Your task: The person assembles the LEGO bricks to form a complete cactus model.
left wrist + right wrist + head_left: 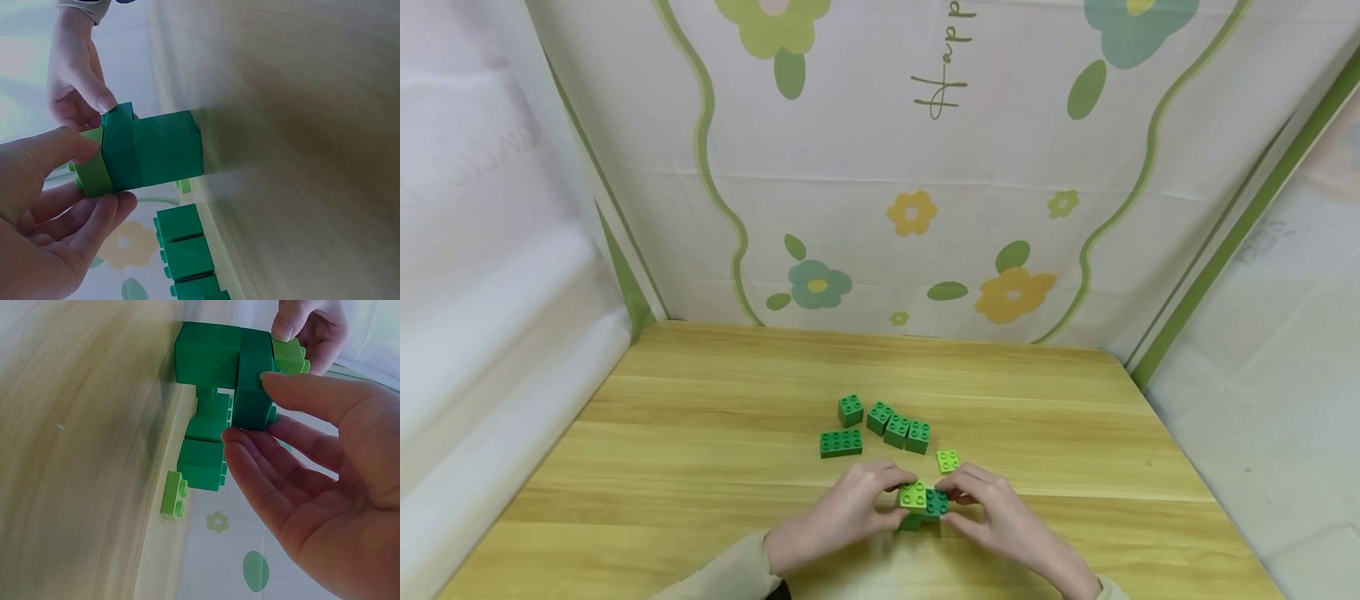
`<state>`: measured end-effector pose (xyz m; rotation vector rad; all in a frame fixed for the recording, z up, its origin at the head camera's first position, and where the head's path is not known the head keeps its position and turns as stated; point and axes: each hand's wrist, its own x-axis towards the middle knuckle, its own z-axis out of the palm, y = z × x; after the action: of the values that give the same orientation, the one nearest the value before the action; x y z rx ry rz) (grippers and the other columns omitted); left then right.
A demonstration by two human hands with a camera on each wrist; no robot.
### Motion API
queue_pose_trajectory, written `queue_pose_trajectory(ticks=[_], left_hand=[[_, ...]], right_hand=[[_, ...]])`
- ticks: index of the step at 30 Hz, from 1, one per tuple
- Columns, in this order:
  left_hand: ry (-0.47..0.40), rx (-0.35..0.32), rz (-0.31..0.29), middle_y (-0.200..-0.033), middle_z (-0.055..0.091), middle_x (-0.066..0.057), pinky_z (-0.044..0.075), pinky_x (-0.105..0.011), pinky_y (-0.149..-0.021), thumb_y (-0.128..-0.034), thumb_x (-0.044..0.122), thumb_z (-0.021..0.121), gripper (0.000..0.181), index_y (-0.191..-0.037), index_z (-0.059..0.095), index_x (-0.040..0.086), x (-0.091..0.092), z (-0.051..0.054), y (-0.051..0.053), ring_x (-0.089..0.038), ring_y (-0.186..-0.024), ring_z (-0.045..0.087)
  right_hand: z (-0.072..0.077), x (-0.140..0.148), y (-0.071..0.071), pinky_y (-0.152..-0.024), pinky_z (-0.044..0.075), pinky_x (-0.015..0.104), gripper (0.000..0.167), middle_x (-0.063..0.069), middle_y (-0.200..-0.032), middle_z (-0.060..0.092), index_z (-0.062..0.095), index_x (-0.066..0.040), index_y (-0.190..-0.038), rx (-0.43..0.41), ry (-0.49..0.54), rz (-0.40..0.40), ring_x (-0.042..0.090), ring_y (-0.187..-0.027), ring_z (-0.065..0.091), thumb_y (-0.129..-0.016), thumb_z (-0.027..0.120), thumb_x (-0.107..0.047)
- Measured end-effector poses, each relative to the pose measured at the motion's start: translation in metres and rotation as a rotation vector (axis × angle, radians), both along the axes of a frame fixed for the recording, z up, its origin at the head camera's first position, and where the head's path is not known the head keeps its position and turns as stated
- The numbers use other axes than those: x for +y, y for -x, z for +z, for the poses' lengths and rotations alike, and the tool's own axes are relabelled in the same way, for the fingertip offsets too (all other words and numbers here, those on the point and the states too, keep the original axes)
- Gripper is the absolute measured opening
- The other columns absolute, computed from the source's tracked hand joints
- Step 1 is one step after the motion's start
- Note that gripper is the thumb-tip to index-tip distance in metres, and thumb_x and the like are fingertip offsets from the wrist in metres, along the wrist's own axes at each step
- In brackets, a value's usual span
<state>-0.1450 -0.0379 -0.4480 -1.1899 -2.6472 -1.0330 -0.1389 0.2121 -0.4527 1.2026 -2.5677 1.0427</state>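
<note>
A small stack stands on the table: a green block (167, 149) at the bottom, a darker green brick (253, 394) across it, and a light green brick (913, 495) on top at the left. My left hand (850, 510) pinches the light green brick between thumb and fingers. On the other side, my right hand (1003, 518) holds the overhanging end of the darker green brick, its thumb on the near side and fingers on the far side. In the right wrist view that end sticks out past the bottom block.
Behind the stack lie a thin light green brick (948, 461), a long green brick (841, 443), a single green block (850, 410) and a row of green blocks (897, 429). A flower-patterned cloth (865, 150) hangs at the table's (700, 400) far edge and sides.
</note>
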Motion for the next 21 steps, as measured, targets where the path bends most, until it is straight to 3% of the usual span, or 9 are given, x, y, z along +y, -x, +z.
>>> queue_pose_trajectory(ticks=[8, 15, 21], left_hand=[[-0.002, 0.005, -0.01, -0.11, 0.071, -0.005, 0.058, -0.015, -0.083, -0.0834, 0.008, 0.077, 0.039, -0.12, 0.065, 0.003, -0.0022, -0.0017, -0.0009, -0.01, -0.097, 0.068], [0.002, -0.054, -0.009, -0.115, 0.07, -0.005, 0.057, -0.014, -0.085, -0.0854, 0.011, 0.076, 0.041, -0.123, 0.064, 0.003, -0.0046, 0.0003, 0.0009, -0.01, -0.1, 0.067], [0.016, -0.082, 0.007, -0.118, 0.07, -0.008, 0.056, -0.015, -0.087, -0.084, 0.015, 0.078, 0.046, -0.126, 0.062, 0.002, -0.0093, -0.0003, 0.0038, -0.017, -0.102, 0.069]], right_hand=[[0.0006, 0.0004, -0.0003, -0.074, 0.062, 0.023, 0.031, 0.0, -0.106, 0.068, 0.065, -0.011, -0.113, -0.004, -0.008, -0.001, 0.011, -0.092, 0.069, -0.084, 0.076, -0.008], [0.0005, 0.0007, 0.0003, -0.074, 0.062, 0.023, 0.03, 0.001, -0.107, 0.069, 0.066, -0.011, -0.113, -0.016, -0.007, -0.003, 0.011, -0.092, 0.069, -0.085, 0.076, -0.008], [0.0011, 0.001, -0.0003, -0.074, 0.062, 0.023, 0.03, 0.001, -0.107, 0.069, 0.066, -0.011, -0.113, -0.016, -0.012, -0.007, 0.012, -0.093, 0.069, -0.085, 0.076, -0.009]])
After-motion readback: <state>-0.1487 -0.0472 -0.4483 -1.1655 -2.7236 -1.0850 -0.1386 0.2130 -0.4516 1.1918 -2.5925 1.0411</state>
